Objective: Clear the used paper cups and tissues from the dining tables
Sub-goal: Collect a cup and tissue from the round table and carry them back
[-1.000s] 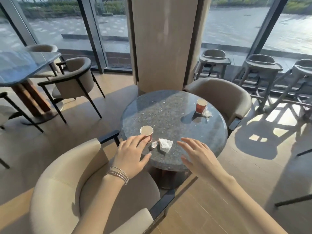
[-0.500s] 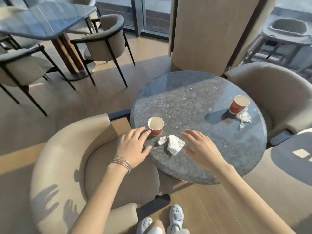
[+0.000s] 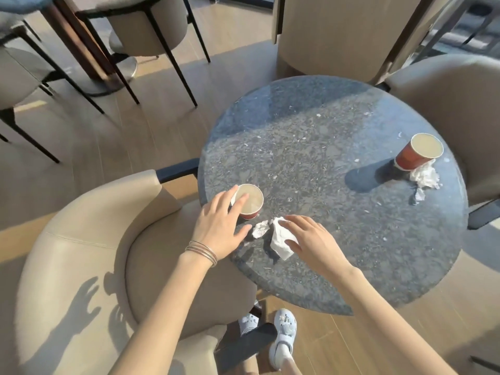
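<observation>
Left hand [image 3: 219,226] apparently touching upright cup [image 3: 250,203], right hand [image 3: 311,240] on tissue [image 3: 280,239]

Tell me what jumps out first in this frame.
Two open hands over the near edge of the round stone table: the left hand at a red paper cup, the right hand on a crumpled tissue. A second red cup with a tissue beside it stands at the far right edge.

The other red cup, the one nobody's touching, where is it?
In the head view, the far cup stands at the round table's right edge, touching a crumpled tissue, next to the beige chair.
</observation>
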Available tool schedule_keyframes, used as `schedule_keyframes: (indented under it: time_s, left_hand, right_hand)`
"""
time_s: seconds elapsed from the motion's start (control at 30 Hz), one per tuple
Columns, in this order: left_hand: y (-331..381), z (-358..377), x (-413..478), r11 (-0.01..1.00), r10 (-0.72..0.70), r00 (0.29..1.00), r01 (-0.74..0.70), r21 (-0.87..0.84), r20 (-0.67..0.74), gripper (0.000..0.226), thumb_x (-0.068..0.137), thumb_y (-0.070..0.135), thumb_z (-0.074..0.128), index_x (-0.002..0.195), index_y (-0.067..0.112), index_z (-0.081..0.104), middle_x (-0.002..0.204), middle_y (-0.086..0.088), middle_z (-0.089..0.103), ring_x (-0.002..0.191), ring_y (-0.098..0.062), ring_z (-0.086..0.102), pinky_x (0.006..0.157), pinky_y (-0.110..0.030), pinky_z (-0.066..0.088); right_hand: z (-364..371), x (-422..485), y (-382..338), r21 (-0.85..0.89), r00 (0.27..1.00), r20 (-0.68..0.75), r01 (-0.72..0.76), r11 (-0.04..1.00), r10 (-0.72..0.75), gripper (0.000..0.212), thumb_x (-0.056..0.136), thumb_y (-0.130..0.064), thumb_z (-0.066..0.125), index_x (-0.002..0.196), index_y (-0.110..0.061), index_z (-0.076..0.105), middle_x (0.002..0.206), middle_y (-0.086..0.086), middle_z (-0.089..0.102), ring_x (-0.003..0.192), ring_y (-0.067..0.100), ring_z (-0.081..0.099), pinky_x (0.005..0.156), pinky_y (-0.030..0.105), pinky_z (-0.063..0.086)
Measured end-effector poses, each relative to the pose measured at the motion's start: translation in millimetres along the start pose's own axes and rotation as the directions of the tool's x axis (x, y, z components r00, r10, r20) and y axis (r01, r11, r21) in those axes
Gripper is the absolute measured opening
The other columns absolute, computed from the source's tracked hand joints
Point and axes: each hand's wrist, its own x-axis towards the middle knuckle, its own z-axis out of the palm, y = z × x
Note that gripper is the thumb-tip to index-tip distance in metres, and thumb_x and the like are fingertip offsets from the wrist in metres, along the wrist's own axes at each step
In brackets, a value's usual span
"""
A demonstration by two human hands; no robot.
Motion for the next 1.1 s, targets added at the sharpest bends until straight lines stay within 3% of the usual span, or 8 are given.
schedule_keyframes:
  time_s: [0.2,0.43,0.57,0.9,1.1]
  left_hand:
    - [-8.9,14.4,23.7,1.000,0.018,1.000,-0.017,-0.024,0.021,0.075,0.083,0.056,0.050,0.144,0.019,0.024,0.153,-0.006,0.022,0.136,-0.025,0.025,0.103,-0.041,0.033]
    - [-14.3,22.2,35.8,0.996,0.052,0.998,-0.049,-0.071,0.040,0.081,0.082,0.053,0.055,0.146,0.019,0.019,0.151,-0.004,0.025,0.135,-0.022,0.026,0.108,-0.038,0.028]
    - [-16.3,25.4,39.6,0.994,0.061,0.997,-0.056,-0.093,0.046,0.077,0.085,0.047,0.054,0.145,0.016,0.019,0.150,-0.005,0.027,0.132,-0.024,0.033,0.106,-0.038,0.031]
    - [10.6,30.5,51.5,0.977,0.154,0.986,-0.143,-0.156,0.061,0.077,0.082,0.044,0.059,0.144,0.015,0.023,0.143,-0.003,0.032,0.121,-0.024,0.045,0.094,-0.039,0.040]
    - [4.9,19.6,47.3,0.986,0.077,0.995,-0.067,-0.156,0.062,0.083,0.076,0.043,0.066,0.143,0.015,0.026,0.136,-0.004,0.038,0.110,-0.026,0.052,0.086,-0.039,0.043]
  right_hand:
    - [27.0,24.3,-3.6,0.036,1.000,0.028,-0.008,0.999,0.007,0.046,0.093,-0.027,0.051,0.137,-0.024,0.039,0.144,-0.003,0.038,0.132,0.017,0.033,0.102,0.034,0.036]
    - [50.0,33.8,-11.9,0.066,1.000,0.006,0.014,0.998,-0.014,0.045,0.085,-0.020,0.064,0.128,-0.019,0.053,0.134,0.006,0.051,0.126,0.026,0.043,0.100,0.041,0.038]
    - [64.3,30.5,-4.5,0.048,0.998,0.058,-0.011,0.999,0.009,0.045,0.085,-0.024,0.062,0.128,-0.016,0.053,0.138,0.003,0.046,0.133,0.022,0.033,0.105,0.041,0.033]
    - [53.7,-10.8,46.1,-0.017,0.976,0.036,-0.214,0.977,0.215,0.046,0.089,-0.031,0.056,0.132,-0.016,0.048,0.144,-0.002,0.039,0.137,0.015,0.024,0.112,0.036,0.024]
    - [53.7,-4.2,20.4,0.087,0.996,0.012,-0.084,0.993,0.083,0.045,0.090,-0.026,0.054,0.133,-0.015,0.047,0.145,-0.002,0.039,0.138,0.016,0.025,0.111,0.036,0.024]
